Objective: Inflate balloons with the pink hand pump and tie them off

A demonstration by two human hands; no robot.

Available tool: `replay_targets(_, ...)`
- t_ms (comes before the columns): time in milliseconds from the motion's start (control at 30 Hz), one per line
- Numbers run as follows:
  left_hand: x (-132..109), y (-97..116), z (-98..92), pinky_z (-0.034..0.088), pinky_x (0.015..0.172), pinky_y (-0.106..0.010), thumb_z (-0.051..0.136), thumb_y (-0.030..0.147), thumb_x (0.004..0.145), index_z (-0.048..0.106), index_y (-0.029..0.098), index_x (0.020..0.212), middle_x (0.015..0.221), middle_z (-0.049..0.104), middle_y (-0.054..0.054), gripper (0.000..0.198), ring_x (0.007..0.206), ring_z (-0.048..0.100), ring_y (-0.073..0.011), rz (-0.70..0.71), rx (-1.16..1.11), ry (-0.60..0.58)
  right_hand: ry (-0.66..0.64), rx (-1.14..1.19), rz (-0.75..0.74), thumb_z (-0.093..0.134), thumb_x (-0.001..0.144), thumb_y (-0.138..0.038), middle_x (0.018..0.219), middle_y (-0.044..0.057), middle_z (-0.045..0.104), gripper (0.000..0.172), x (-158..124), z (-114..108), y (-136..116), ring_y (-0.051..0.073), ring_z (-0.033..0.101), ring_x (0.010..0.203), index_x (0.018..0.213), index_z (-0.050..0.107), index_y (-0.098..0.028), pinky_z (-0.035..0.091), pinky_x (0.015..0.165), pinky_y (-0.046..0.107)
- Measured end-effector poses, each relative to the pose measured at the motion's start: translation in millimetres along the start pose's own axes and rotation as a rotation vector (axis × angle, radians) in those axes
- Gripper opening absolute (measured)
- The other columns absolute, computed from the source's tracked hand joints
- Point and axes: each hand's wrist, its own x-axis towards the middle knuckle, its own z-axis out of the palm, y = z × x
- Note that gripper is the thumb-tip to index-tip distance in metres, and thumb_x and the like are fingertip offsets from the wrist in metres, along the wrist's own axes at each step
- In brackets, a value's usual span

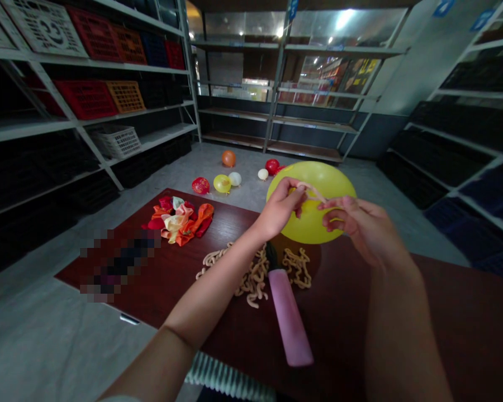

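Note:
A large inflated yellow balloon (pixel 318 226) is in front of me above the table, behind both hands. My left hand (pixel 283 206) pinches one end of a short beige cord (pixel 314 191) between thumb and fingers. At its other end, my right hand (pixel 360 220) has thumb and fingertips closed on the cord. The cord spans the gap across the balloon's near side; the balloon's neck cannot be made out. Below my hands lies a pile of similar beige cords (pixel 255 282). Among them rests a pink, tube-shaped tool (pixel 291 321) with a black end.
Uninflated balloons (pixel 186 220) are heaped on the dark wooden table (pixel 230 215) at left, near a blurred-out object (pixel 123 262). Several small inflated balloons, including an orange one (pixel 228 158), lie on the grey floor beyond. Shelving with crates (pixel 84 99) surrounds the area.

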Motion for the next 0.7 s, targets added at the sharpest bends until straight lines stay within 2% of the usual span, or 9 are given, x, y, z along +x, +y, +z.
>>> replay_targets(133, 3.2, -1.5, -0.7, 0.040, 0.054, -0.019, 0.056, 0.029, 0.096, 0.047, 0.019, 0.088, 0.066, 0.047, 0.004, 0.016, 0.052, 0.044, -0.0071, -0.122, -0.249, 0.109, -0.023, 0.012, 0.036, 0.071, 0.079, -0.050, 0.093, 0.006, 0.073, 0.044, 1.1, -1.1, 2.8, 0.013, 0.062, 0.061, 0.112, 0.069, -0.022, 0.049, 0.056, 0.029)
replay_targets(200, 3.3, -0.5, -1.2, 0.038, 0.051, -0.018, 0.059, 0.032, 0.094, 0.047, 0.018, 0.088, 0.062, 0.042, 0.006, 0.019, 0.048, 0.039, -0.0060, -0.145, -0.308, 0.124, -0.026, -0.017, 0.041, 0.071, 0.078, -0.045, 0.093, 0.006, 0.073, 0.047, 3.0, -0.6, 4.4, 0.014, 0.064, 0.064, 0.119, 0.066, -0.022, 0.049, 0.058, 0.029)
replay_targets(333, 0.9, 1.8, 1.3, 0.038, 0.050, -0.017, 0.062, 0.037, 0.091, 0.047, 0.018, 0.085, 0.059, 0.037, 0.008, 0.025, 0.047, 0.038, -0.0059, -0.126, -0.310, 0.087, -0.025, -0.163, -0.046, 0.065, 0.076, -0.030, 0.077, 0.000, 0.067, 0.031, 9.2, 0.8, 11.2, 0.014, 0.061, 0.064, 0.106, 0.069, -0.020, 0.048, 0.060, 0.028)
replay_targets(433, -0.6, 0.0, 4.2, 0.041, 0.052, -0.018, 0.063, 0.035, 0.091, 0.048, 0.018, 0.084, 0.063, 0.044, 0.005, 0.023, 0.053, 0.045, -0.0074, -0.084, -0.216, 0.101, -0.006, -0.291, -0.142, 0.054, 0.075, -0.023, 0.066, -0.004, 0.057, 0.024, 12.6, 4.0, 19.9, 0.013, 0.054, 0.061, 0.095, 0.067, -0.022, 0.045, 0.061, 0.028)
replay_targets(567, 0.8, -5.5, 3.0, 0.043, 0.052, -0.019, 0.068, 0.037, 0.087, 0.048, 0.018, 0.083, 0.081, 0.057, 0.000, 0.027, 0.061, 0.050, -0.0078, 0.020, -0.094, 0.122, 0.034, -0.491, -0.212, 0.049, 0.077, -0.022, 0.075, -0.002, 0.060, 0.027, 10.9, 12.8, 26.6, 0.014, 0.055, 0.068, 0.098, 0.064, -0.023, 0.042, 0.066, 0.029)
replay_targets(700, 2.6, -7.2, -2.3, 0.041, 0.051, -0.019, 0.072, 0.044, 0.083, 0.055, 0.015, 0.077, 0.080, 0.059, -0.001, 0.034, 0.058, 0.048, -0.0069, 0.099, 0.050, 0.050, 0.075, -0.588, -0.224, 0.061, 0.078, -0.035, 0.080, 0.001, 0.064, 0.021, 7.9, 19.7, 23.3, 0.017, 0.057, 0.073, 0.094, 0.065, -0.022, 0.042, 0.068, 0.030)
